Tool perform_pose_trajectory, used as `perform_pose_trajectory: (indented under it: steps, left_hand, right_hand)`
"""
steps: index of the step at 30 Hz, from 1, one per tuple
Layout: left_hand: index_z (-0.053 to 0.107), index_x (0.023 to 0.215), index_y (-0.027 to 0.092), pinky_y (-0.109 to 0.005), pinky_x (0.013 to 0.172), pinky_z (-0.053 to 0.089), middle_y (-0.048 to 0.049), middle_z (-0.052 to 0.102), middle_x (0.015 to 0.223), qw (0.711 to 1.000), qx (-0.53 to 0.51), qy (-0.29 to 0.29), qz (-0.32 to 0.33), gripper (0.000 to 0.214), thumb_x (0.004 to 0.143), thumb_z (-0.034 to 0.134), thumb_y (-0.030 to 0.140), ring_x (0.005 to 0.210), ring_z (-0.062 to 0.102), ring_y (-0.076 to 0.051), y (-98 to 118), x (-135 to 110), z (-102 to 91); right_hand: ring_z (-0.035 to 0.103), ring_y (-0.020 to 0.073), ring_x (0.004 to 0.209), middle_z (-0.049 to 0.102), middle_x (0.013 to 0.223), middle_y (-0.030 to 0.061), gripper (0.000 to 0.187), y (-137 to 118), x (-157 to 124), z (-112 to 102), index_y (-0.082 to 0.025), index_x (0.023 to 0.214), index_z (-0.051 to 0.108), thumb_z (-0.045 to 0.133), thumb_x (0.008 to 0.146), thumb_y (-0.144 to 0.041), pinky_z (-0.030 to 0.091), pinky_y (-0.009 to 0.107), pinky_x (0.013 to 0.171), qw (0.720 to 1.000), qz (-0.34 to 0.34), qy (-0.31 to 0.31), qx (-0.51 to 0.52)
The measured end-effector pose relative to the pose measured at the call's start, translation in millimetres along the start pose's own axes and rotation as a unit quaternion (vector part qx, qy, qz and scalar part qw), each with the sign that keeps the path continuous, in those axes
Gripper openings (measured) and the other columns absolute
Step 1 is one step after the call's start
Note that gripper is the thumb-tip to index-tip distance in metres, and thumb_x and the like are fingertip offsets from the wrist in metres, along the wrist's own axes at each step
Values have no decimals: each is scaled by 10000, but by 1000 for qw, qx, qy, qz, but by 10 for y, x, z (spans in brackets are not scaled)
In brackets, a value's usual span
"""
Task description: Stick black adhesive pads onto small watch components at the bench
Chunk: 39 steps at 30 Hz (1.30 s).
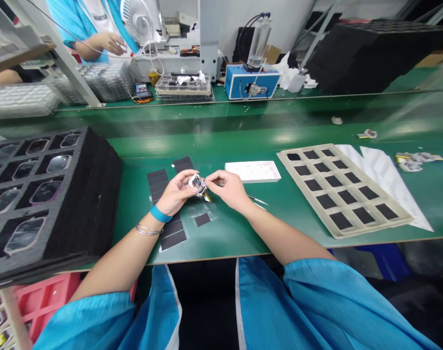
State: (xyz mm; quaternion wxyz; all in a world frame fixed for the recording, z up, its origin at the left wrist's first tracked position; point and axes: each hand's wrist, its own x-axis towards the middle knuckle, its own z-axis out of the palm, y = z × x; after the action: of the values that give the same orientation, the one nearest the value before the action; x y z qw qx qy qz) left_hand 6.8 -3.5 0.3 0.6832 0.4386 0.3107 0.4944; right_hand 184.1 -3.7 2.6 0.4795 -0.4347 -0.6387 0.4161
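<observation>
My left hand (174,194) is closed round a small electronic module (198,183) with a white rim and bare circuitry facing up. From its lower side a yellow-gold flex tab (207,197) sticks out. At the module's right edge my right hand (229,188) is closed in a pinch; what its fingertips grip, if anything, is too small to make out. Below both hands a black rectangular sticker (203,220) lies on clear film. Strips of black stickers (173,234) run beneath my left wrist. Metal tweezers (258,201) lie beside my right forearm.
A white shallow box (253,178) with small bits stands behind my right hand. A beige compartment tray (334,232) with black pads lies right, over white paper (418,214). Black foam trays (86,204) of framed glass pieces stand left. Across the bench are a co-worker's hand (112,43) and a blue machine (233,83).
</observation>
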Motion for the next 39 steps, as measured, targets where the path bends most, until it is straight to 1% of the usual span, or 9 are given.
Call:
perform_pose_trajectory:
  steps: [11, 13, 16, 20, 23, 31, 34, 36, 39]
  left_hand:
    - [600, 1005, 189, -230, 699, 568, -1, 679, 872, 1000, -7, 27, -15, 566, 535, 912, 225, 731, 657, -114, -43, -3, 37]
    - [593, 1024, 204, -245, 712, 568, -2, 682, 890, 999, -14, 27, -19, 567, 554, 906, 248, 753, 659, -122, -43, 2, 23]
    - [581, 1047, 225, -246, 713, 558, -6, 687, 914, 1000, -16, 22, -7, 586, 560, 903, 270, 790, 665, -139, -14, 15, -17]
    - [552, 1034, 237, -240, 686, 554, -5, 692, 907, 1000, -15, 27, 5, 620, 533, 915, 284, 789, 677, -150, 53, 28, -72]
    - [523, 1025, 244, -273, 713, 566, -14, 698, 921, 1000, -9, 29, 2, 641, 524, 917, 306, 816, 692, -175, 86, 36, -112]
    - [507, 1080, 239, -330, 730, 578, -22, 684, 901, 999, -12, -29, -29, 658, 562, 895, 362, 783, 703, -204, 68, 22, -142]
    - [514, 1070, 225, -290, 674, 580, -9, 683, 854, 998, -29, -42, -36, 651, 558, 901, 333, 728, 697, -182, 62, 7, -120]
    - [521, 1062, 214, -282, 661, 584, 1, 681, 827, 997, -41, -51, -45, 631, 565, 900, 304, 702, 693, -171, 58, -1, -106]
    - [537, 1076, 199, -307, 679, 597, -14, 699, 849, 993, -54, -80, -70, 615, 582, 894, 283, 701, 700, -179, 43, -12, -90]
  right_hand:
    - [671, 197, 871, 729, 880, 46, 106, 7, -44, 4, -222, 770, 651, 583, 850, -206, 513, 331, 854, 970, -116, -11, -214]
    - [670, 196, 893, 722, 892, 47, 82, 35, -22, 11, -217, 784, 632, 603, 854, -246, 513, 347, 887, 983, -82, -15, -161]
    - [683, 167, 889, 720, 946, 27, 177, 78, 23, 10, -214, 889, 588, 688, 797, -327, 549, 336, 852, 997, 35, -46, 48]
    - [703, 155, 837, 736, 923, 15, 500, 98, 45, -12, -210, 1011, 579, 850, 597, -284, 583, 303, 755, 940, 186, -187, 218]
    - [697, 138, 724, 723, 765, 23, 362, 60, 58, -79, -158, 853, 647, 858, 599, -307, 588, 274, 705, 926, 224, -213, 216]
    - [606, 73, 572, 646, 676, -41, 307, -176, 89, -345, -181, 944, 712, 816, 677, -291, 548, 209, 578, 916, 186, -209, 287]
    - [643, 104, 660, 687, 763, -7, 344, -217, 62, -353, -176, 918, 717, 852, 628, -300, 567, 255, 656, 914, 158, -227, 298]
    - [651, 127, 694, 698, 774, 9, 384, -221, 51, -333, -179, 961, 722, 856, 629, -320, 567, 290, 694, 927, 127, -227, 272]
    - [625, 126, 709, 687, 787, 19, 282, -206, 48, -283, -195, 892, 743, 800, 712, -404, 544, 297, 713, 969, 42, -159, 184]
